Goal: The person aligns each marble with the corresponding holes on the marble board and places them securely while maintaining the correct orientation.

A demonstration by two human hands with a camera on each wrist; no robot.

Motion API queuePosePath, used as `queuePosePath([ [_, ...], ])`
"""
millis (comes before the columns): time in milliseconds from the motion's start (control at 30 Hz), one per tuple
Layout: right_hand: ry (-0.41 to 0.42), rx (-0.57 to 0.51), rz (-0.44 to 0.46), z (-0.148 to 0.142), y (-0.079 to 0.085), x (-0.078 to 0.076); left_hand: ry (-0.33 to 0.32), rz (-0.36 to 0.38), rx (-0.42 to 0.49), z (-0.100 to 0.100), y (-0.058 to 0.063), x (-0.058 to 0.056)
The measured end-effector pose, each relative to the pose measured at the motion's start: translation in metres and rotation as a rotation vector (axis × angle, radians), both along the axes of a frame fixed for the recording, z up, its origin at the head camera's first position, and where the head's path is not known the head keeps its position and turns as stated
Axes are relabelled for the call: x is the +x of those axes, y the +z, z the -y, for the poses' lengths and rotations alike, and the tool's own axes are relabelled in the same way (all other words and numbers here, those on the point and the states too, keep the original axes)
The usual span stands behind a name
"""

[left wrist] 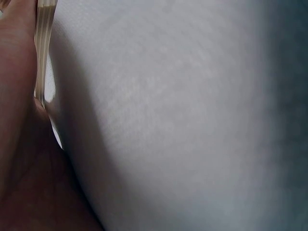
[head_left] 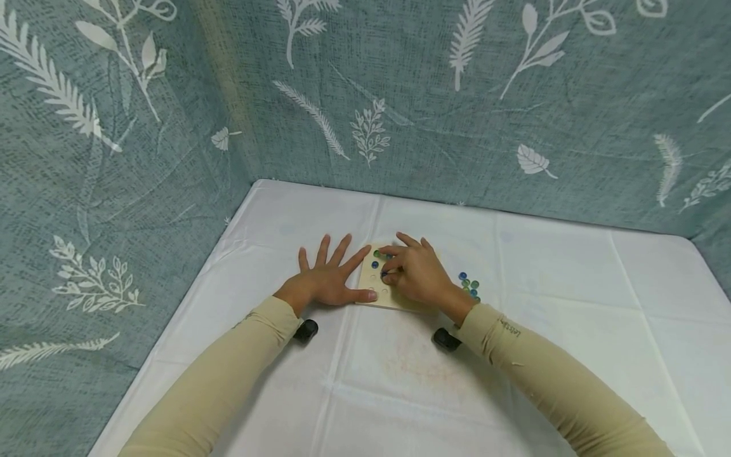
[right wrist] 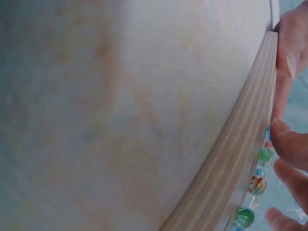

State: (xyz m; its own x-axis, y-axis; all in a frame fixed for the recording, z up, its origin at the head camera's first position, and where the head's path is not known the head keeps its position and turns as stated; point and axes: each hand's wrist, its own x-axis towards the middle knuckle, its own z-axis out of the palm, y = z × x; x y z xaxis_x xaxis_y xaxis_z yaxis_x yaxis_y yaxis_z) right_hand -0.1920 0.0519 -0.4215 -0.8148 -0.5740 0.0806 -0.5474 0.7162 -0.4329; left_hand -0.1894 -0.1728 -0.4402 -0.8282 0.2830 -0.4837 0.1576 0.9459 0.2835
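A pale wooden board (head_left: 394, 302) with rows of round hollows lies on the white cloth. Its layered edge (right wrist: 219, 144) shows in the right wrist view. The left hand (head_left: 325, 282) lies flat with fingers spread, its thumb resting on the board's near left corner. Over the board, the right hand (head_left: 419, 273) pinches a blue glass marble (head_left: 384, 275) between thumb and fingers, at a hollow. One blue marble (head_left: 374, 264) and a green marble (head_left: 377, 253) sit in the left column. A multicoloured marble (right wrist: 258, 185) stands on the board too; the right hand hides part of it.
Several loose blue and green marbles (head_left: 474, 284) lie on the cloth right of the board, partly behind the right wrist. Small black devices (head_left: 306, 331) sit under both wrists. A leaf-patterned teal curtain (head_left: 365, 114) hangs along the back and left of the white-covered table (head_left: 571, 355).
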Motion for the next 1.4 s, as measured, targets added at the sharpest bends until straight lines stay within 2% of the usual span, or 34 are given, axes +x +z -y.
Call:
queuePosePath([
  [367, 0.003, 0.026, -0.017, -0.003, 0.001, 0.000, -0.018, -0.009, -0.010, -0.001, 0.008, 0.003],
  [533, 0.001, -0.003, -0.017, -0.010, 0.006, 0.001, -0.007, -0.010, -0.006, -0.001, 0.005, 0.001],
  [733, -0.023, -0.007, -0.025, -0.026, 0.011, 0.001, -0.002, -0.022, 0.000, 0.000, -0.001, -0.002],
  [1067, -0.084, -0.022, -0.031, -0.061, 0.012, 0.003, -0.004, -0.011, -0.004, -0.003, 0.003, -0.001],
  [1400, -0.113, -0.011, -0.003, -0.085, 0.012, 0.010, -0.008, -0.004, 0.006, 0.000, -0.002, -0.004],
])
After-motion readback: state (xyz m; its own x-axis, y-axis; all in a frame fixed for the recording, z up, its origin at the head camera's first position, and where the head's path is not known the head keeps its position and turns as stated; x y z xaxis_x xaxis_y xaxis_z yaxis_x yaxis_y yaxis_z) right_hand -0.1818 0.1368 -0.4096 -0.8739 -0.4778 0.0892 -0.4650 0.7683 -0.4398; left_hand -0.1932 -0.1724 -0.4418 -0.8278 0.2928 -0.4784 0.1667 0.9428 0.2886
